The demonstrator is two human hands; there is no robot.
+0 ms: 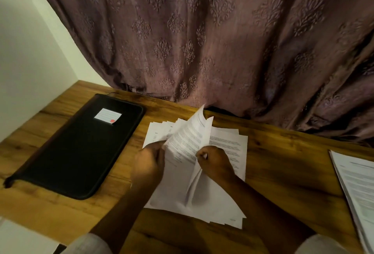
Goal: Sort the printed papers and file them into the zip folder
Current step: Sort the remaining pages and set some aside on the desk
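Looking down on a wooden surface (pixel 283 162). At centre, a loose pile of printed papers (pixel 226 144), fanned out and lying flat. Several sheets (pixel 190 134) lifted off the pile, standing up and curling. Left hand (pixel 149 164) curled round the left edge of those raised sheets; right hand (pixel 214 162) pinching their right edge between thumb and fingers. To the left, apart from the pile, black zip folder (pixel 81 148), lying flat and closed, white label (pixel 107 115) with a red mark on its cover. At the far right edge, second stack (pixel 358 182) of printed pages. Behind, patterned mauve curtain (pixel 202 41); pale wall (pixel 24 51) at left.
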